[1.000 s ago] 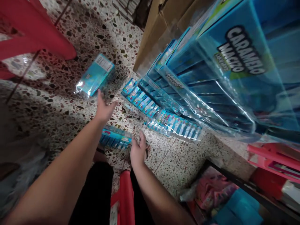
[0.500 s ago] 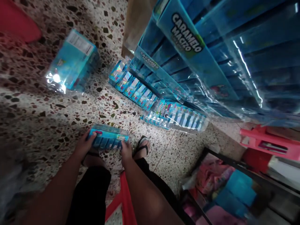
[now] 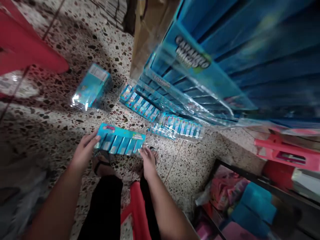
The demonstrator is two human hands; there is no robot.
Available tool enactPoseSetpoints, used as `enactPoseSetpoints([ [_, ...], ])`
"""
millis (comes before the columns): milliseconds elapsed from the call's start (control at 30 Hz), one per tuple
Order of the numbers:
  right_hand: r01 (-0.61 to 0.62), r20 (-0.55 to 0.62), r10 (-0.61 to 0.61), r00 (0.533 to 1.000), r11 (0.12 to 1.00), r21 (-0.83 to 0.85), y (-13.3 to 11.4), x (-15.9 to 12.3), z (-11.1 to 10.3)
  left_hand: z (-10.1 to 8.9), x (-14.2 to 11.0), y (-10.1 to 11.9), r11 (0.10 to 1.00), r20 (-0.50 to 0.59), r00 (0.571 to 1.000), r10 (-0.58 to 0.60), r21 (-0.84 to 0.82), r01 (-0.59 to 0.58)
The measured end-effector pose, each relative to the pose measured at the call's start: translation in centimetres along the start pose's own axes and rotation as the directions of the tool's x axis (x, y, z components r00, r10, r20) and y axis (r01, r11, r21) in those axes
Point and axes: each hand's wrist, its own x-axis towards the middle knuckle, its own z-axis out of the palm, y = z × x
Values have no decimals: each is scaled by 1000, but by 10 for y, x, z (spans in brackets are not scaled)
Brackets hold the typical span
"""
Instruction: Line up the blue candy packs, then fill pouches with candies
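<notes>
Hands (image 3: 83, 154) gripping blue pack (image 3: 120, 140), stacked boxes (image 3: 197, 73) beside

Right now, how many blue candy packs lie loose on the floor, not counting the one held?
3: boxed pack far left, flat pack beside the stack, flat pack right of it. Others may be hidden.

Speckled terrazzo floor (image 3: 50, 130), dim light. Red plastic furniture (image 3: 25, 50) upper left, cardboard box (image 3: 142, 43) behind blue stacks, pink rack (image 3: 287, 153) right.
</notes>
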Motion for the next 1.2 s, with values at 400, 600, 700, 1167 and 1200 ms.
enactPoseSetpoints([
  [400,385,58,-381,923,910,-153,-157,20,14,23,46,233,874,142,981,128,451,-180],
  [600,496,68,-501,863,813,-305,-165,26,30,17,71,261,800,147,956,253,523,-293],
  [700,545,64,-576,815,724,-422,-167,39,36,15,78,256,798,170,927,335,472,-375],
  [1167,675,550,-427,718,620,-400,-182,-36,100,-35,105,165,982,-151,985,86,177,-59],
  [1200,584,631,-260,731,718,-380,-170,-46,119,-48,113,155,983,-209,977,41,186,-1],
])
